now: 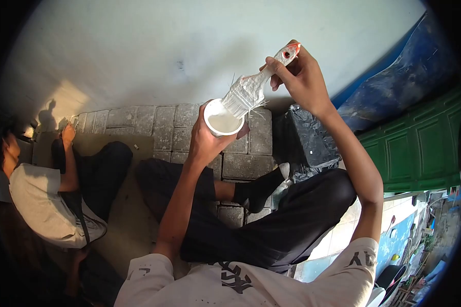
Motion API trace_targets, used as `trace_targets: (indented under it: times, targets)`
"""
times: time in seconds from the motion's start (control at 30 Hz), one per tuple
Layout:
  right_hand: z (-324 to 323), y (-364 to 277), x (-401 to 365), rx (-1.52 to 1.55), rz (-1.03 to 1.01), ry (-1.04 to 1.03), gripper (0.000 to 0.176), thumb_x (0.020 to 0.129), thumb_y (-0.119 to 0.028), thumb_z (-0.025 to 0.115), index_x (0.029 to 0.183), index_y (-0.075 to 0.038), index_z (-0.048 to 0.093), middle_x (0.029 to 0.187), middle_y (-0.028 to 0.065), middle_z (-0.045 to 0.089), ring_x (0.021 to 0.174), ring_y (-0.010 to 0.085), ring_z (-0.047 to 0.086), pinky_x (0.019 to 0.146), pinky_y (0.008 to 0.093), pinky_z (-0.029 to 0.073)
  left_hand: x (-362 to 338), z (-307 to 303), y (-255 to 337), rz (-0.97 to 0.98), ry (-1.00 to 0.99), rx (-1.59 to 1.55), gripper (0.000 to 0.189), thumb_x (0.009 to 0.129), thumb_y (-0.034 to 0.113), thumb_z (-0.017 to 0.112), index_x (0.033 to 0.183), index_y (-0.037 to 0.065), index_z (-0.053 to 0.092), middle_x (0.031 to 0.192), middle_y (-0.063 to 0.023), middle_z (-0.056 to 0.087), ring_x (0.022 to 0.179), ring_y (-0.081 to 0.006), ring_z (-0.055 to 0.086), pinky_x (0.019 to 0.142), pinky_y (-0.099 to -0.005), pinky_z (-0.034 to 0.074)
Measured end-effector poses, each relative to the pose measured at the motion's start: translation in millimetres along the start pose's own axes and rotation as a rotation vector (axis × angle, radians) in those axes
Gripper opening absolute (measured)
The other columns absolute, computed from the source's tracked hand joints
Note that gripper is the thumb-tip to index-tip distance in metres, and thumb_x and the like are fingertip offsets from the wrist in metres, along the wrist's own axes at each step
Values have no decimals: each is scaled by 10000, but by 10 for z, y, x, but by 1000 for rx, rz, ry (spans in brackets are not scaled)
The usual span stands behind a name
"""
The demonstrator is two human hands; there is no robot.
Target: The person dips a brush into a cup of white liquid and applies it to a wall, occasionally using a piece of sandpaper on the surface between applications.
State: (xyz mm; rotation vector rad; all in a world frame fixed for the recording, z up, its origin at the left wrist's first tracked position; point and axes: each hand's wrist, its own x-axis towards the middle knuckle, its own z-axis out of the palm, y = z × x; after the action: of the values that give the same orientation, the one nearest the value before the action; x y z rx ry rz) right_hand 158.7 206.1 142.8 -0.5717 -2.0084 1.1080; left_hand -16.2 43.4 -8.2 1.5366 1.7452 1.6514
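My left hand point(206, 140) is wrapped round a white cup point(210, 109), with pale liquid point(224, 122) inside it. In my right hand point(299, 77) is a paintbrush point(246, 94), pinched by its handle between thumb and fingers. White paint coats the brush thickly, and its orange-red handle end with a hole shows above my fingers. The bristles point down and left, their tips right at the cup's rim. Some stray bristles stick out at the sides.
A pale wall point(138, 56) rises in front, above grey paving blocks point(248, 166). At the right are a black plastic-wrapped block point(312, 135), a blue sheet point(394, 71) and a green panel point(415, 143). Another person point(56, 199) sits at the left on a mat point(138, 204).
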Motion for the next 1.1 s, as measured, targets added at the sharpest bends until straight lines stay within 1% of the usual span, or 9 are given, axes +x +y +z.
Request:
trace_targets:
  times: [0.2, 0.3, 0.37, 0.5, 0.57, 0.67, 0.9, 0.97, 1.1]
  targets:
    - [80, -106, -135, 39, 55, -33, 226, 1006, -178, 726, 1016, 0, 587, 886, 112, 745, 725, 121, 712, 693, 282, 571, -147, -44, -95, -51, -14, -19, 775, 792, 152, 902, 1409, -15, 465, 1226, -177, 691, 1125, -252, 698, 962, -396, 556]
    - [104, -103, -166, 65, -30, -143, 185, 1005, -136, 716, 1049, -8, 590, 939, 120, 755, 807, 145, 735, 744, 299, 573, -49, 2, -199, -42, -12, -65, 785, 793, 237, 915, 1383, -19, 465, 1218, -210, 695, 1123, -322, 713, 928, -423, 578]
    - [163, -96, -229, -151, -281, -271, 163, 1004, -110, 701, 1077, -21, 586, 957, 125, 756, 854, 217, 757, 761, 325, 571, -3, 10, -212, -50, 19, -70, 758, 808, 244, 911, 1367, -20, 474, 1206, -213, 704, 1111, -319, 721, 915, -423, 585]
    - [208, -198, -311, -154, -329, -411, 149, 1009, -106, 683, 1091, -32, 583, 958, 138, 747, 881, 310, 755, 751, 368, 559, 89, 16, -293, 18, 43, -93, 715, 824, 242, 905, 1341, -16, 483, 1178, -207, 719, 1080, -312, 734, 889, -422, 599]
    - [160, -257, -327, -266, -198, -546, 169, 1011, -147, 687, 1091, -39, 585, 962, 154, 740, 917, 363, 738, 756, 404, 547, 97, -6, -320, 10, 56, -82, 723, 820, 232, 906, 1348, -16, 479, 1181, -209, 717, 1086, -320, 732, 896, -427, 597]
    - [120, -304, -321, -196, -231, -541, 187, 1011, -187, 689, 1086, -52, 585, 927, 147, 738, 933, 375, 735, 751, 427, 534, 78, -51, -366, -9, 69, -56, 739, 811, 212, 906, 1362, -16, 469, 1187, -215, 714, 1097, -338, 728, 911, -435, 591]
    - [74, -314, -308, -181, -249, -477, 229, 1010, -226, 696, 1097, -31, 613, 965, 134, 749, 917, 347, 749, 797, 392, 563, 54, -117, -324, -58, 67, -7, 760, 798, 195, 905, 1376, -16, 458, 1216, -231, 701, 1131, -352, 715, 937, -437, 581]
    - [61, -234, -274, -176, -262, -411, 233, 1004, -208, 711, 1099, -16, 618, 1040, 116, 758, 931, 273, 762, 860, 376, 574, 50, -101, -338, -81, 60, -44, 766, 798, 203, 907, 1378, -16, 458, 1224, -231, 698, 1137, -348, 713, 937, -434, 582]
    - [93, -180, -203, -35, -162, -283, 199, 1015, -153, 704, 1080, 0, 595, 1049, 121, 762, 929, 186, 737, 875, 349, 575, 30, -70, -348, -72, 65, -51, 779, 801, 226, 911, 1385, -18, 456, 1240, -228, 693, 1146, -334, 708, 942, -427, 580]
